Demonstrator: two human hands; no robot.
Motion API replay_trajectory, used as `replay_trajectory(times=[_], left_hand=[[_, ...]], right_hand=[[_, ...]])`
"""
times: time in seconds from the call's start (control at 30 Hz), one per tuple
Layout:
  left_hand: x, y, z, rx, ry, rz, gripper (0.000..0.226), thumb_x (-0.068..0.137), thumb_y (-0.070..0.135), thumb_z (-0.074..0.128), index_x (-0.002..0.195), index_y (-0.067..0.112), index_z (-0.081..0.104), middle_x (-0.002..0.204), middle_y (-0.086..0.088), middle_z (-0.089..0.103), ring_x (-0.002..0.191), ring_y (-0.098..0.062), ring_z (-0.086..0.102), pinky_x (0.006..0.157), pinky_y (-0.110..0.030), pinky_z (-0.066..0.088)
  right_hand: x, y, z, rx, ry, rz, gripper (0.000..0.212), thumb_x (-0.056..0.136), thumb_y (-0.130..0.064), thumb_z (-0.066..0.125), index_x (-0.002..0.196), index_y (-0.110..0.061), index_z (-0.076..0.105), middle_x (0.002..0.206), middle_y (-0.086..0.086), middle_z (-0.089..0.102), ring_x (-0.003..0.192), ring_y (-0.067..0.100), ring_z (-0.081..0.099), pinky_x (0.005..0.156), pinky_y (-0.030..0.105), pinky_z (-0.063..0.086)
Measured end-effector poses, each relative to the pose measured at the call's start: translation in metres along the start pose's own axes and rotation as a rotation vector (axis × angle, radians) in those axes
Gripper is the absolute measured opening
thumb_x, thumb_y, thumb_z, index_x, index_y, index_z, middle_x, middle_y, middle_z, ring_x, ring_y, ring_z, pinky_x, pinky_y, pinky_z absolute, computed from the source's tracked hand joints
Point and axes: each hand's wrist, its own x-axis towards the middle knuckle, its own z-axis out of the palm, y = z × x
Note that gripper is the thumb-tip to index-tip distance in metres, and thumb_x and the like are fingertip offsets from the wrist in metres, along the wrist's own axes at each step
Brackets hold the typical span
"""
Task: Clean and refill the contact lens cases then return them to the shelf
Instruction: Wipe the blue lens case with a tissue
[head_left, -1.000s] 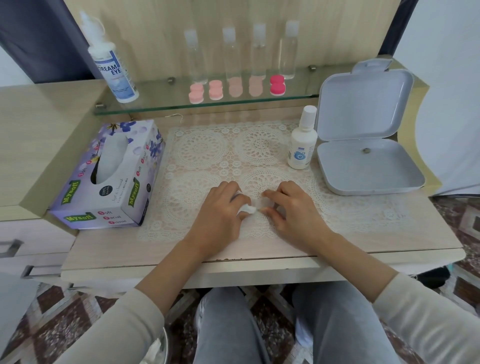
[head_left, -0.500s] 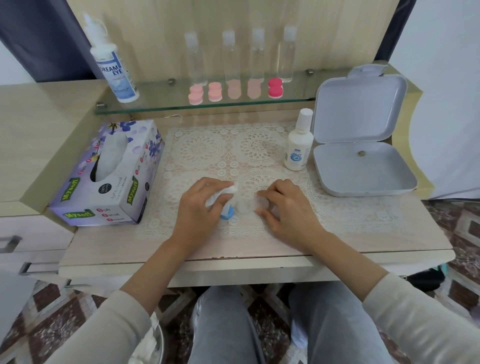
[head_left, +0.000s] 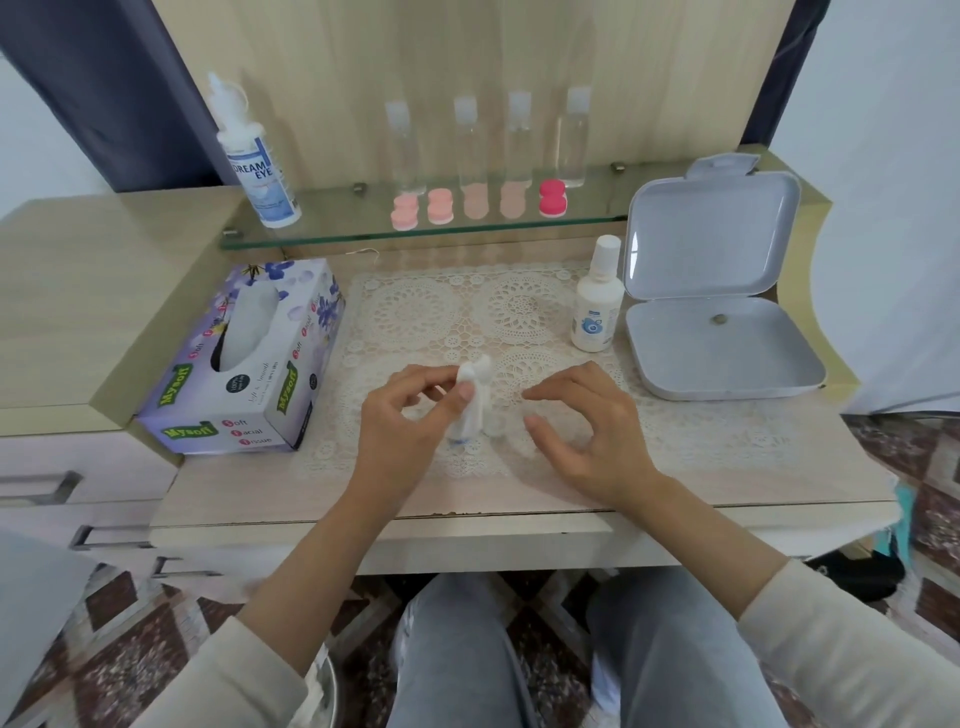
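My left hand pinches a twisted white tissue above the lace mat. Under the tissue's lower end lies a small clear lens case with a bit of blue beside it, partly hidden. My right hand hovers just right of the case, fingers loosely curved, holding nothing. Several pink lens cases and a red one sit on the glass shelf. A small white solution bottle stands on the mat's right side.
A tissue box lies at the left. An open grey case sits at the right. On the shelf stand a large Dream Eye bottle and several clear bottles. A metal bin shows near my left knee.
My left hand has lifted the tissue off the lens case and drawn it up and left. My right hand has let go of the case and pulled back to the right.
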Motion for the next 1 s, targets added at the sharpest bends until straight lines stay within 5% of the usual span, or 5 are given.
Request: replay_trajectory(times=[0.17, 0.3, 0.43, 0.8, 1.0], left_hand=[[-0.01, 0.014, 0.011, -0.179, -0.146, -0.076, 0.015, 0.072, 0.027, 0.067, 0.085, 0.031, 0.073, 0.087, 0.005, 0.072, 0.087, -0.023, 0.065, 0.084, -0.044, 0.05], [-0.012, 0.01, 0.018, -0.095, -0.157, -0.022, 0.013, 0.073, 0.021, 0.074, 0.086, 0.021, 0.07, 0.081, 0.008, 0.07, 0.08, -0.013, 0.063, 0.076, -0.028, 0.05], [-0.003, -0.01, 0.012, 0.15, -0.124, 0.086, 0.019, 0.07, 0.041, 0.067, 0.084, 0.028, 0.064, 0.077, 0.018, 0.063, 0.08, -0.002, 0.057, 0.075, -0.013, 0.041], [0.012, -0.038, 0.019, 0.656, -0.231, 0.295, 0.061, 0.068, 0.064, 0.042, 0.104, 0.022, 0.069, 0.101, 0.014, 0.057, 0.099, -0.006, 0.04, 0.088, -0.029, 0.024], [0.011, -0.044, 0.019, 0.605, -0.217, 0.322, 0.056, 0.068, 0.06, 0.044, 0.1, 0.023, 0.071, 0.09, 0.011, 0.061, 0.09, -0.002, 0.041, 0.082, -0.026, 0.022]], right_hand=[[0.004, -0.023, -0.006, 0.445, -0.166, 0.433, 0.031, 0.08, -0.031, 0.066, 0.103, -0.011, 0.067, 0.096, -0.002, 0.068, 0.084, 0.008, 0.063, 0.074, 0.02, 0.05], [0.002, -0.023, -0.015, 0.544, -0.177, 0.514, 0.008, 0.082, -0.009, 0.066, 0.075, -0.006, 0.068, 0.07, -0.001, 0.064, 0.065, 0.004, 0.056, 0.062, 0.014, 0.043], [-0.008, -0.014, -0.019, 0.442, -0.19, 0.546, 0.012, 0.08, -0.009, 0.067, 0.068, -0.01, 0.065, 0.064, -0.005, 0.06, 0.061, 0.003, 0.052, 0.06, 0.013, 0.04], [0.001, 0.007, -0.023, 0.305, -0.113, 0.625, 0.016, 0.076, -0.006, 0.07, 0.067, -0.013, 0.059, 0.067, -0.005, 0.059, 0.062, 0.002, 0.052, 0.059, 0.01, 0.041], [0.015, 0.004, -0.036, -0.001, 0.117, 0.313, 0.024, 0.069, 0.002, 0.07, 0.076, -0.016, 0.056, 0.073, -0.005, 0.059, 0.067, 0.008, 0.055, 0.064, 0.005, 0.039]])
